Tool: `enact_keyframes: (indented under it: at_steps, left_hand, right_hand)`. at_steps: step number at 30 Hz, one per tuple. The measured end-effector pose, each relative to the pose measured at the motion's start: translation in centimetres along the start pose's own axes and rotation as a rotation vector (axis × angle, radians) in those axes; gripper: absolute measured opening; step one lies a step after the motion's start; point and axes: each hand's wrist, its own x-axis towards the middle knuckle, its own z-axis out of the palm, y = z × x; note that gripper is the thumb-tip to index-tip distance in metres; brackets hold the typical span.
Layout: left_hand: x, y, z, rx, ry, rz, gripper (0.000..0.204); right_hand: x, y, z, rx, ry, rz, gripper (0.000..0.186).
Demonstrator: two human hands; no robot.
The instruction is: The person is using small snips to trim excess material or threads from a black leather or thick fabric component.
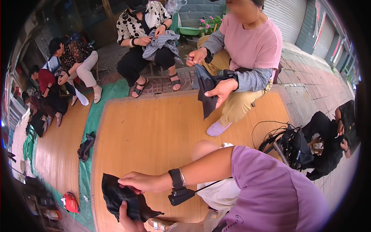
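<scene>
A piece of black cloth (123, 199) hangs in front of me, low at the left, its lower corner drawn to a point. My left hand (129, 219) grips it from below, the thumb lying on its face. Over its upper part, my right hand (139, 181) is closed, fingertips against the fabric. A small dark red thing (134, 190) shows beneath those fingers, too covered to name. On my right wrist sits a black strap (176, 179) with a black box (181, 197).
Across the wooden board (154, 127), a person in pink (253, 38) holds dark cloth (207, 91). Others sit behind, one with striped cloth (164, 44). A dark cloth (86, 147) and red packet (70, 202) lie left; black strips (284, 145) heap at right.
</scene>
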Motion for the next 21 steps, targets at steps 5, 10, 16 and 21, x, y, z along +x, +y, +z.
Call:
enact_keyframes:
  at_steps: [5,10,16,21]
  left_hand:
    - [0.5,-1.1,-0.2,0.008,-0.020,-0.030,0.043]
    - [0.6,-1.3,0.1,0.017,0.013,-0.059,0.041]
    - [2.0,-1.6,0.2,-0.098,0.014,-0.106,0.041]
    - [4.0,-4.2,-1.7,0.054,-0.016,-0.073,0.037]
  right_hand:
    - [-0.2,0.4,0.0,-0.015,-0.009,-0.019,0.039]
    - [0.7,1.1,-0.6,-0.137,0.024,-0.046,0.038]
    - [0.6,0.8,-0.4,-0.583,0.319,-0.493,0.031]
    - [-2.0,-1.6,0.9,-0.783,0.210,-0.464,0.030]
